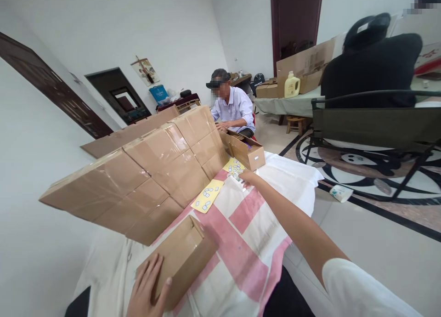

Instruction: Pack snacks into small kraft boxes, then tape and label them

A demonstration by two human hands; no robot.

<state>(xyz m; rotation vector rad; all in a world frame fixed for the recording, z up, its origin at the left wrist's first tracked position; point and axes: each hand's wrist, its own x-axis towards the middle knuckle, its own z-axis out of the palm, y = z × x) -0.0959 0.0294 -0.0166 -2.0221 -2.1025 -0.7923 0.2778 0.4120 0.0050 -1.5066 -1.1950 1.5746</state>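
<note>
My left hand (148, 287) rests on the near end of a closed cardboard box (184, 252), its fingers spread over the top and side. My right arm reaches across the table. At its end my right hand (247, 175) is closed around something small and whitish that I cannot make out. It is at the near edge of a yellow sheet (234, 164) dotted with small white labels. A second yellow sheet (207, 196) with a few such labels lies nearer, beside the stacked boxes.
Stacked, taped cardboard boxes (165, 161) form a wall along the left. An opened box (254, 157) stands at the far table edge, before a seated person (237, 105). A pink-and-white cloth (237, 248) covers the table. Another person (372, 69) sits at right, back turned.
</note>
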